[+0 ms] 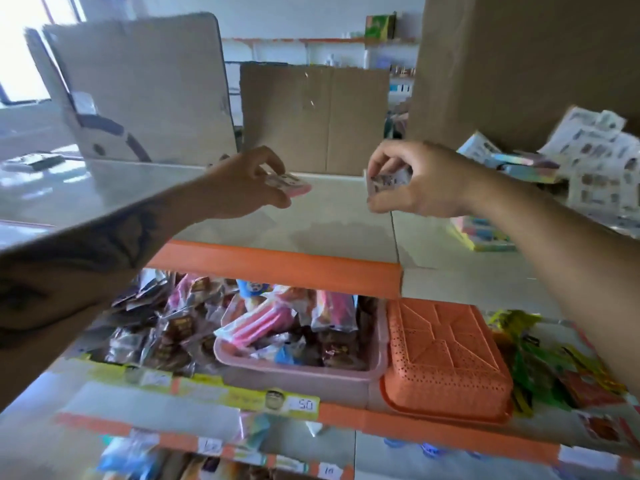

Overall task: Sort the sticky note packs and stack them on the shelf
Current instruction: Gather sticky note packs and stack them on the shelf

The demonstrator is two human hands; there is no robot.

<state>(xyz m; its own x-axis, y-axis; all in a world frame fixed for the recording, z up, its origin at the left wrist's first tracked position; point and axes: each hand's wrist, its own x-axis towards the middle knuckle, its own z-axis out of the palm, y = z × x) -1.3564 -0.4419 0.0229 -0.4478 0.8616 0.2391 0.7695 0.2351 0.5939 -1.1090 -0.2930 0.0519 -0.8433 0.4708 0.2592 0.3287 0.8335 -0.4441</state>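
Small shop, price-tagged shelves [304, 405], packaged goods [194, 327], cardboard boxes [313, 116]

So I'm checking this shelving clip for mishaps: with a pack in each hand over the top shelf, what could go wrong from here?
1. The left hand holds its pink sticky note pack only by the fingertips; it could slip.
2. A dropped pack might fall past the orange shelf edge into the pink basket below.
3. The loose pile of packs at right looks liable to slide.

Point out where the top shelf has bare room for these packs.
Bare shelf lies below both hands, between the orange front lip and the cardboard sheet. The right end is crowded with pastel packs and printed sheets.
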